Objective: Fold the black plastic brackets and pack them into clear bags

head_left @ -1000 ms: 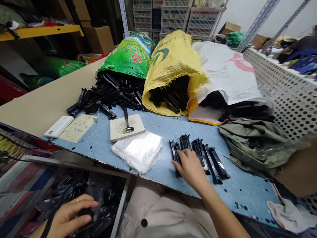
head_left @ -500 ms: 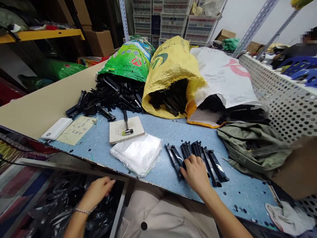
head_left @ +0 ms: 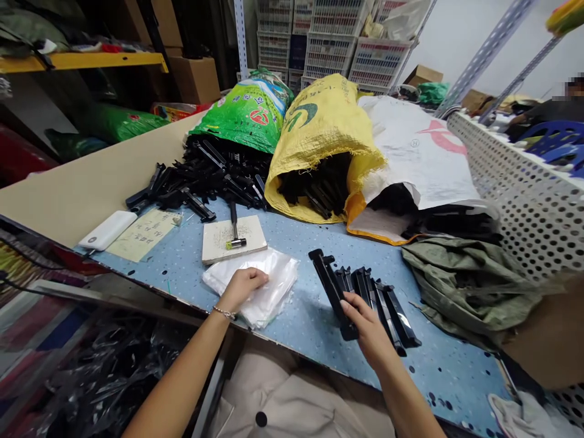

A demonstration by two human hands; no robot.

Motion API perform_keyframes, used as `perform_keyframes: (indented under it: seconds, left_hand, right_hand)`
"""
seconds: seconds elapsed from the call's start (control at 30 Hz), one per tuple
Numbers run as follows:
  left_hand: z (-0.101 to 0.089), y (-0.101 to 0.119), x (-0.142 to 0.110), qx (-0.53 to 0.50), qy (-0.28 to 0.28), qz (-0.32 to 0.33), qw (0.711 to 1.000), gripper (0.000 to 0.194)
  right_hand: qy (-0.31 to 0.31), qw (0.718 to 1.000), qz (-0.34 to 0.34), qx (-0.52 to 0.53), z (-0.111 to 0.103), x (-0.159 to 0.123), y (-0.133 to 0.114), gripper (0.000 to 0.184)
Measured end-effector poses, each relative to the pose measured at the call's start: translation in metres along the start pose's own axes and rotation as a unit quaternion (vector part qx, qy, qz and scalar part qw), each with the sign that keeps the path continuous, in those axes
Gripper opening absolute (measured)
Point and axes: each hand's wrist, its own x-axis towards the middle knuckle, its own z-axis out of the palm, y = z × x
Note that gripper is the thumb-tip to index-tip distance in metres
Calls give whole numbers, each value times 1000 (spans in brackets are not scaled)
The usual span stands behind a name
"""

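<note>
Right hand [head_left: 373, 333] grasps a part [head_left: 329, 287] above the counter [head_left: 438, 365], near its front edge; left hand [head_left: 241, 288] bunches fingers at the bags [head_left: 279, 267], grip unclear. Likely bag-picking; separating one calls for a light pinch

Your build, as worn: a thin silver-toned chain bracelet [head_left: 224, 312] circles the wrist just behind the grip of your left hand [head_left: 249, 286]. Forearms uncovered behind both grips, right hand [head_left: 365, 322] included. Below and between the grips: a pale beige garment [head_left: 301, 389], matte, softly creased. Round black spot [head_left: 261, 419] on its front; button or mark, cannot tell.
</note>
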Motion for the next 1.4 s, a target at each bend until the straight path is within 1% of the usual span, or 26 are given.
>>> perform_keyframes:
  seconds: [0.03,0.07,0.13,0.2,0.3,0.37,0.43,0.5,0.53,0.57,0.6,0.67,0.73,0.8,0.87,0.93,1.0,1.1,1.13,1.17,1.2,1.23,1.3,1.33,1.37,1.4]
  left_hand:
    - [-2,0,0,-17,-5,-8,1000,28]
    - [-4,0,-1,-33,-6,-15,999,29]
    - [-4,-1,-2,-58,4,-23,998,31]
    - [-2,-3,-3,-73,21,-25,997,33]
    - [3,-4,-5,-88,51,-14,995,29]
    - [7,-3,-7,-102,71,6,992,26]
    - [10,-2,-9,-116,82,31,989,23]
    - [8,1,-11,-105,71,58,990,17]
    - [5,2,-12,-81,62,78,992,11]
    - [1,3,-13,-39,55,104,992,3]
    - [-5,4,-14,19,55,134,989,6]
    - [-16,5,-15,155,73,189,967,24]
    - [-24,7,-16,258,88,220,937,36]
    - [-28,9,-15,286,81,222,929,41]
    - [-27,11,-14,262,69,214,939,43]
    - [-27,13,-12,222,56,203,952,46]
    - [-28,15,-12,197,39,203,958,51]
    - [-28,18,-20,196,1,230,953,57]
    - [-26,19,-26,198,-14,247,948,59]
    - [-21,21,-33,197,-35,266,943,60]
    - [-15,22,-41,192,-61,285,937,62]
    - [-8,24,-50,185,-91,303,930,65]
    - [8,28,-65,172,-143,325,919,70]
    - [14,31,-72,172,-157,325,917,71]
    - [17,35,-77,176,-157,320,918,69]
    - [17,39,-83,182,-144,312,921,66]
  right_hand:
    - [-31,996,43,77,7,-1,-3,32]
    - [-57,984,79,148,15,0,-7,32]
    - [-93,951,127,266,32,2,-14,28]
    - [-123,914,159,353,52,7,-22,24]
    - [-166,865,190,434,85,14,-29,22]
    - [-163,856,194,450,107,19,-30,20]
    - [-143,865,186,444,125,25,-29,18]
    - [-141,872,182,431,137,33,-25,19]
    - [-138,876,182,424,140,37,-23,20]
    - [-131,881,181,418,142,42,-21,21]
    - [-120,886,180,411,142,46,-19,21]
    - [-93,895,176,400,138,51,-16,23]
    - [-83,904,164,385,129,50,-15,24]
    - [-103,914,146,363,117,41,-14,26]
    - [-159,911,153,349,104,27,-12,29]
    - [-234,885,203,347,92,13,-7,32]
    - [-282,849,272,355,85,5,1,33]
    - [-300,798,334,402,84,7,11,29]
    - [-300,788,341,416,86,11,12,29]
    - [-298,786,338,423,88,15,13,29]
    - [-289,798,323,419,92,19,12,29]
    - [-270,826,293,400,96,22,11,27]
    - [-202,912,187,304,104,23,7,22]
    - [-160,951,121,233,109,20,3,19]
    - [-127,977,59,160,112,15,-1,19]
    - [-115,989,7,97,114,9,-6,22]
